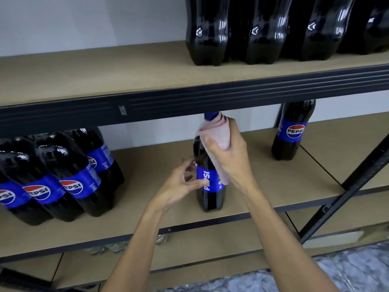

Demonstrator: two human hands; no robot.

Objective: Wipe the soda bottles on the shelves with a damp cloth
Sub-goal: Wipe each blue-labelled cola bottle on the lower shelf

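Observation:
A dark Pepsi bottle [208, 197] with a blue label stands upright near the front of the middle shelf [263, 186]. My right hand [227, 152] grips a folded pink cloth [216, 131] wrapped against the bottle's neck and shoulder, just under its blue cap. My left hand [181, 182] holds the bottle at the label, thumb on the front and fingers curled behind it.
Several Pepsi bottles [69, 175] stand grouped at the left of the same shelf and one Pepsi bottle [292, 131] at the right. Large dark bottles [252, 30] line the upper shelf, whose black rail [189, 98] hangs just above the cap. A diagonal black brace [345, 192] crosses on the right.

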